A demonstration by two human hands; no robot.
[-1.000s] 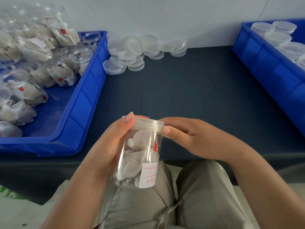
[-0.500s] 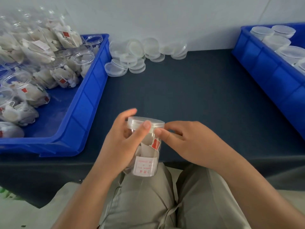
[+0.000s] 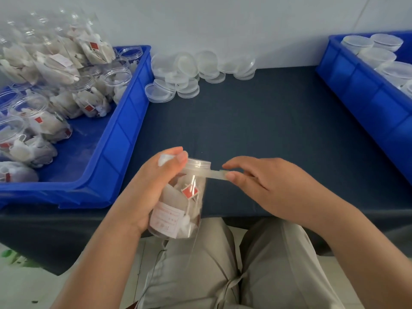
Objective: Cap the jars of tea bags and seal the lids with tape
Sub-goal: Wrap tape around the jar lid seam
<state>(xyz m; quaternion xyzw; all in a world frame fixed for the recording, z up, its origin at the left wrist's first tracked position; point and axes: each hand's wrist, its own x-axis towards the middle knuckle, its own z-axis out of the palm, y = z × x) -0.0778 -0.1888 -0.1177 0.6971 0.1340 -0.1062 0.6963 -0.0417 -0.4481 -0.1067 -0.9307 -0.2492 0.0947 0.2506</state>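
From the head view, a clear jar (image 3: 180,210) of tea bags (image 3: 172,196) sits just below the centre of the frame, tilted, above the near table edge and the person's lap. The left hand (image 3: 151,192) grips the jar, its fingers curled round the body and the thumb up by the lid (image 3: 199,164), which sits on the jar's mouth. A tape strip (image 3: 211,174) runs from under the lid's rim out to the right, where the right hand (image 3: 272,188) pinches its free end between thumb and forefinger; the other fingers lie loosely spread.

The dark table (image 3: 256,121) fills the middle of the frame. At the upper left a blue bin (image 3: 116,139) holds uncapped jars (image 3: 87,101) of tea bags. Loose lids (image 3: 191,72) are heaped at the top centre against the wall. At the upper right a second blue bin (image 3: 356,92) holds capped jars (image 3: 376,54). Beige trousers (image 3: 200,264) fill the bottom.
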